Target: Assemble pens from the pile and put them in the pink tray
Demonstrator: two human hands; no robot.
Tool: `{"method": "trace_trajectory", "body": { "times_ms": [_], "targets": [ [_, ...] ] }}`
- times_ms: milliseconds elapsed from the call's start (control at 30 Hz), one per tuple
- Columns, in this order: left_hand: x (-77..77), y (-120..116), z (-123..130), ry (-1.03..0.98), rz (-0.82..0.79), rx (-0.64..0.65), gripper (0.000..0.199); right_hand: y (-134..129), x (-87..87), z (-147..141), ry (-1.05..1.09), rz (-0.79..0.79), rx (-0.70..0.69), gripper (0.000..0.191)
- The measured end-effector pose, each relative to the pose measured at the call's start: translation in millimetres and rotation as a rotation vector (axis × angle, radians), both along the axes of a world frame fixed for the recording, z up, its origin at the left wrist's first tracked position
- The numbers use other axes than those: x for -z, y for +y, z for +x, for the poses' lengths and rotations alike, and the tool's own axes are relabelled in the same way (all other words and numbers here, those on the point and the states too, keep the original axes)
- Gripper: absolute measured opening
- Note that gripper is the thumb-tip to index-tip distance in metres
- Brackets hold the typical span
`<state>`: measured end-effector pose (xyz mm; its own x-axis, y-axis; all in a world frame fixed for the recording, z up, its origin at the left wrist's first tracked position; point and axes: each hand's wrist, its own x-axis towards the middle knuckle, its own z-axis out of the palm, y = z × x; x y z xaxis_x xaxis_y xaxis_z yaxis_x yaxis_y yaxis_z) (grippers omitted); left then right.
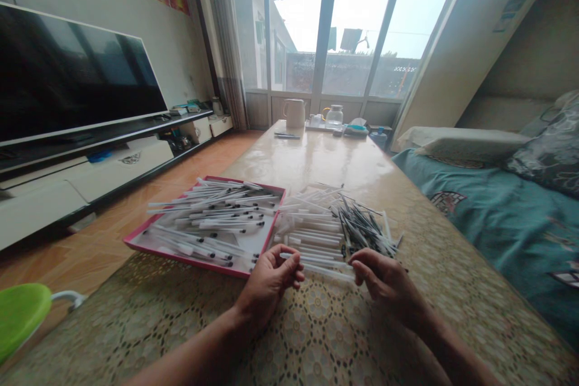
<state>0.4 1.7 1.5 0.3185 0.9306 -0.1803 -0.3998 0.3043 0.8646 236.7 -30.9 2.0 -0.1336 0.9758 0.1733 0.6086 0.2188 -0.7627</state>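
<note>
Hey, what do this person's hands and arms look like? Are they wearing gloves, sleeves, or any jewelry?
The left hand and right hand are bare, with no gloves, and no rings or other markings are visible. The left forearm and right forearm are also bare, with no sleeve, watch or bracelet in view.

Smooth translucent plastic pen barrels (312,241), a glossy tabletop (312,157) (the tray (190,262) looks like matt card).

No text or label can be read anywhere
</note>
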Motion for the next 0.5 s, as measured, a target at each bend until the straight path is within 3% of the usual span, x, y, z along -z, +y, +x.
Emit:
{"method": "trace_trajectory", "body": {
  "times_ms": [100, 200, 333, 500],
  "targets": [
    [-0.2, 0, 0, 0.000, -0.007, 0.001, 0.034, -4, -4.4, -6, 0.013, -0.020, -0.071, 0.027],
    [-1.1, -1, 0, -0.017, -0.022, -0.007, 0.034, -4, -7.2, 0, 0.057, -0.029, -0.017, 0.026],
    [-2.9, -1, 0, -0.044, -0.037, -0.026, 0.032, 0, -7.8, 25, 0.230, -0.038, 0.186, 0.025],
    [-3.4, -1, 1, -0.041, -0.063, -0.061, 0.031, 4, -3.5, 44, 0.301, 0.162, 0.593, 0.026]
  ]
}}
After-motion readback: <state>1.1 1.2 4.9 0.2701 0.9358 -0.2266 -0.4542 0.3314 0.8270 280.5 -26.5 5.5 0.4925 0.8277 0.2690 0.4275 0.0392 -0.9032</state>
